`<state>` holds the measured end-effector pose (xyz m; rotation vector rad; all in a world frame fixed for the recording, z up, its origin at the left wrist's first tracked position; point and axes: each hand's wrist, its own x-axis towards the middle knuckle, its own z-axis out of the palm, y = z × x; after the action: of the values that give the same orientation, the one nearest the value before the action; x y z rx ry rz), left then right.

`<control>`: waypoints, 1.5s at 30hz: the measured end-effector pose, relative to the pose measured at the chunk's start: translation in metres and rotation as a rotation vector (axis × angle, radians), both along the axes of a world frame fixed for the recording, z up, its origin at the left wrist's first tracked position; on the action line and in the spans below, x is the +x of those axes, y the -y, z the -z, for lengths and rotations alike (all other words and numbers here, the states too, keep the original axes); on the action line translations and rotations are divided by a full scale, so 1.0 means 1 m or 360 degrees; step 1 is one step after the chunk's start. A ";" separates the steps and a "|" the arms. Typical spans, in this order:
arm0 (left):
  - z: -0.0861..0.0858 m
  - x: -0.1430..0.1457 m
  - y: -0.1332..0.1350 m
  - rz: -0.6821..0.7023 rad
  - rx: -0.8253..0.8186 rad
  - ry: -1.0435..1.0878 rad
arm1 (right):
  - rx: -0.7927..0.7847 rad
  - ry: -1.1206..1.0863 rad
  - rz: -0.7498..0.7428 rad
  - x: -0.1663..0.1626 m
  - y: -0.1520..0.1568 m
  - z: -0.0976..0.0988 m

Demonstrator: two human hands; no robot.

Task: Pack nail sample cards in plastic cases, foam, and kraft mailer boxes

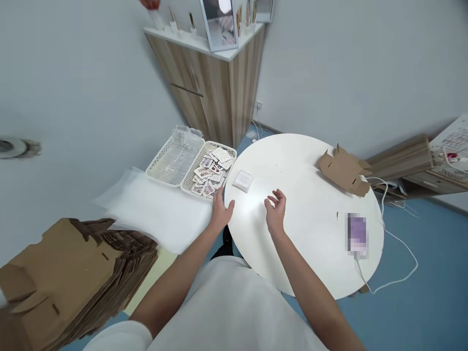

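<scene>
My left hand point(221, 210) hovers by the left edge of the round white table point(303, 161), thumb and fingers apart, with nothing in it. Over the tabletop, my right hand point(275, 210) has its fingers loosely curled and apart, also holding nothing. A small white square packet point(243, 181) lies on the table, beyond and between both hands. Just past my left fingers stands a white plastic basket point(188, 181) with its lid open to the left. Inside it is a heap of small printed cards point(209, 171) in clear wrapping.
A brown cardboard box point(343, 170), partly folded, sits on the table's far right. Near it lies a blurred purple object point(357, 233) with a white cable point(400, 280). At left are white translucent sheets point(171, 214) and stacked flat cardboard point(73, 273). A wooden cabinet point(212, 87) stands behind.
</scene>
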<state>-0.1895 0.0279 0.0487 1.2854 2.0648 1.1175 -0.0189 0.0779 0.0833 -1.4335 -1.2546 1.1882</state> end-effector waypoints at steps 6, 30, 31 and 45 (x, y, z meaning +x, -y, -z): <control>-0.006 0.017 0.074 -0.0199 -0.0180 -0.0039 | -0.0210 -0.0065 -0.0148 0.015 0.044 0.015; -0.029 -0.136 0.342 -0.0844 -0.0631 -0.0813 | 0.0757 0.0679 -0.1835 -0.255 0.179 -0.001; -0.025 -0.136 0.346 -0.0815 -0.0632 -0.0814 | 0.0821 0.0785 -0.1820 -0.269 0.186 -0.002; -0.021 -0.147 0.372 -0.0649 -0.0530 -0.0829 | 0.1096 0.1972 -0.1753 -0.347 0.229 -0.032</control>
<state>-0.3366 -0.3440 0.0693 1.0925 2.8491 0.5702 -0.3655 -0.1507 0.1156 -0.7981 -3.1549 0.1425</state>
